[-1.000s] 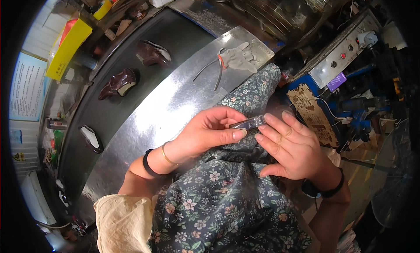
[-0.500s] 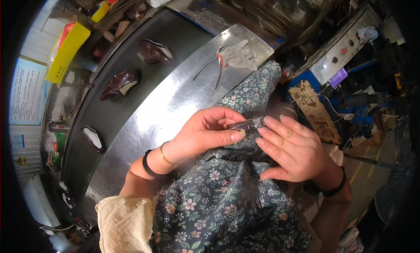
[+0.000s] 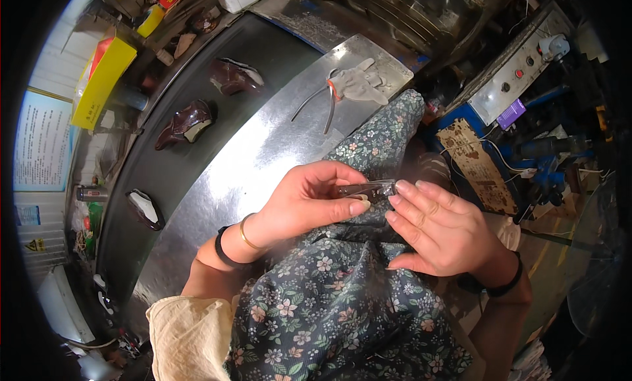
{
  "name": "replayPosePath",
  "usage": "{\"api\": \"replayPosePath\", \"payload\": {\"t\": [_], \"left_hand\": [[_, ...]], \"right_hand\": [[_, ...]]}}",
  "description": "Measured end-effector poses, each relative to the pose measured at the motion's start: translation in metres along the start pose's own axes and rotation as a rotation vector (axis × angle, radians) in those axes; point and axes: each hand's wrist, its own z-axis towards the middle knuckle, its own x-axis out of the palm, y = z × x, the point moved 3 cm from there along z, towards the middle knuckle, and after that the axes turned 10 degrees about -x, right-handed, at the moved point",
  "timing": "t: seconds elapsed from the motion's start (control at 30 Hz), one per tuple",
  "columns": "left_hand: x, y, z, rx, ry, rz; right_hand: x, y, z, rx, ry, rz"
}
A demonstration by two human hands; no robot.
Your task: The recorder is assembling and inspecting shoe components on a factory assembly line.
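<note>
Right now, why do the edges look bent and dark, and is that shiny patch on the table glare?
Head view: the fisheye lens bows the metal table and blackens the corners. Light glares off its steel by the pliers. The left hand and right hand are sharp at centre; a faint haze lies over the floral cloth.

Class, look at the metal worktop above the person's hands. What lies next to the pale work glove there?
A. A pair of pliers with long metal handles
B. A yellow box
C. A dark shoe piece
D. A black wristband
A. The pliers lie on the shiny metal worktop with their head against the work glove; the other things named are not beside the glove.
</note>
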Motion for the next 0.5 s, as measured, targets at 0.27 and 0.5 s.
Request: {"api": "replayPosePath", "payload": {"t": [0.27, 0.5], "left_hand": [[-0.0014, 0.0036, 0.0005, -0.017, 0.004, 0.027], [-0.0024, 0.0078, 0.0032, -0.053, -0.001, 0.043]], "right_hand": [[0.0026, 0.0009, -0.0023, 0.007, -0.005, 0.008], [0.0064, 0.0014, -0.0047, 0.0, 0.005, -0.007]]}}
